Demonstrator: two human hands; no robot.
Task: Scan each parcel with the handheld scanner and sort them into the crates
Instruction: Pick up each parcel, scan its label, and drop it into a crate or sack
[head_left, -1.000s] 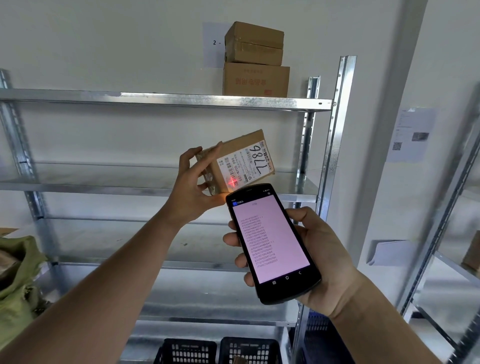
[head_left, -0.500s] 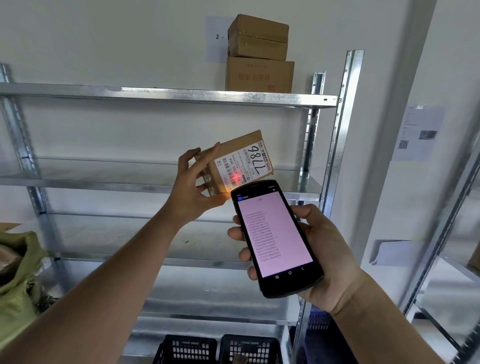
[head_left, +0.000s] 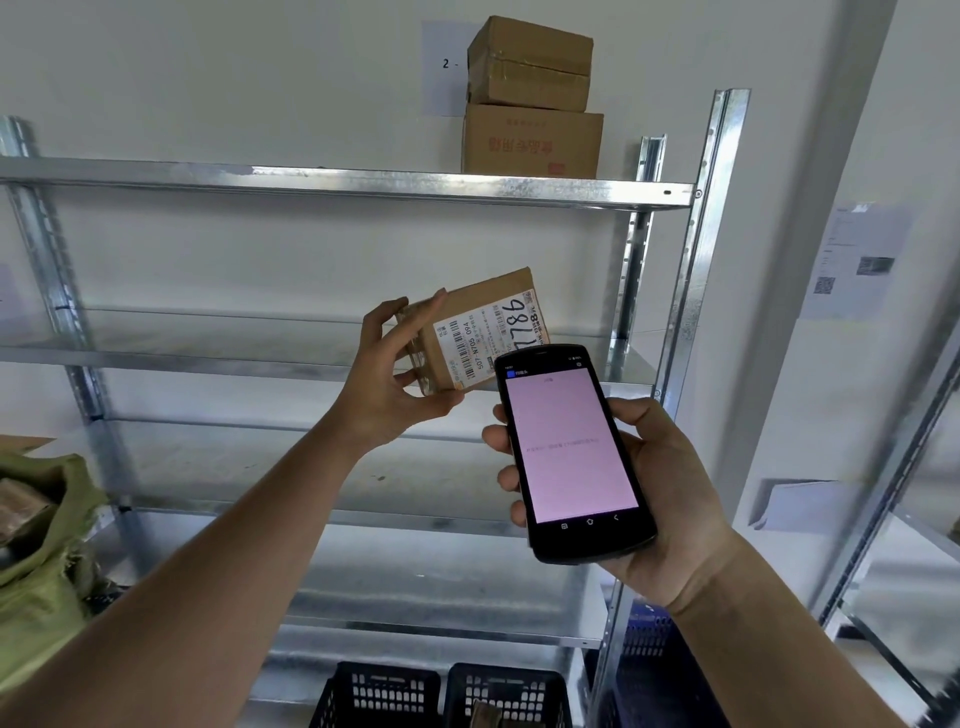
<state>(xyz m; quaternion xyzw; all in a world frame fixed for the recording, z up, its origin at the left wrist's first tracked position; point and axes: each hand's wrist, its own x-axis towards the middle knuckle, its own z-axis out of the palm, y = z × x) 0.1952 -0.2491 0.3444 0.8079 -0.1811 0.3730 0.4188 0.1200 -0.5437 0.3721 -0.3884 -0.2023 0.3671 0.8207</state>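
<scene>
- The left hand (head_left: 387, 374) holds a small cardboard parcel (head_left: 480, 332) up in front of the metal shelving (head_left: 363, 182); its fingers (head_left: 415, 325) and thumb are curled round the parcel's left end, and the white label faces the camera.
- The right hand (head_left: 649, 483) is wrapped round the handheld scanner (head_left: 571, 452), gripping it from behind. The scanner sits just below and to the right of the parcel, its top edge overlapping the label's lower corner in the view.
- The scanner's screen shows a pale pink page with one short line of text, too small to read. No red scan light shows on the label.
- My reading is that the scan of this parcel is either just registered or about to be retried; the screen alone does not settle which.
- Two black crates (head_left: 441, 696) stand on the floor under the lowest shelf. The right one holds something brown, seemingly a parcel already sorted; the left one's contents cannot be made out.
- A green sack (head_left: 36, 545) at the left edge has a brown parcel showing in its mouth, so more parcels probably wait to be scanned.
- Two cardboard boxes (head_left: 530, 104) are stacked on the top shelf, near a sheet marked "2" on the wall.
- What is left, by my judgement: confirm this scan, drop the parcel in its crate, then work through the sack. The task looks early or midway, not near its end.
</scene>
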